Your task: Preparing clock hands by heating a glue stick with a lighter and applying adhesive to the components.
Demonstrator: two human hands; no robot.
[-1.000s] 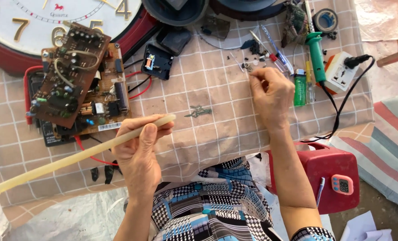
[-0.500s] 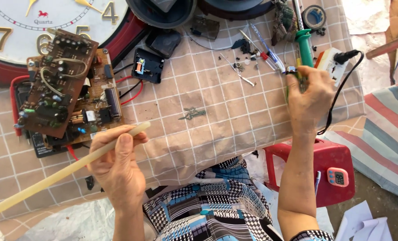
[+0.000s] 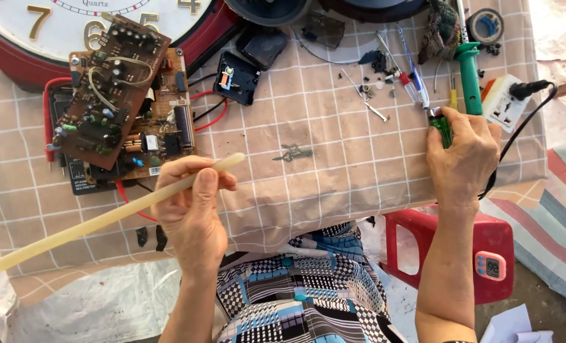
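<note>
The left hand (image 3: 191, 213) grips a long, pale, waxy glue stick (image 3: 99, 219), while the right hand (image 3: 464, 155) closes on a small green lighter (image 3: 442, 127) on the checked desk (image 3: 334, 171).

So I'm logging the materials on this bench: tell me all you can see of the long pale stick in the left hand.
The stick is a long, straight, round rod, pale cream and slightly translucent, like glue or wax. It lies aslant, its near end low at the picture's left edge, its blunt tip up toward the middle of the checked cloth. The left hand grips it near the tip, thumb over it. It passes just below the stacked circuit boards; whether it rests on the cloth cannot be told.
</note>
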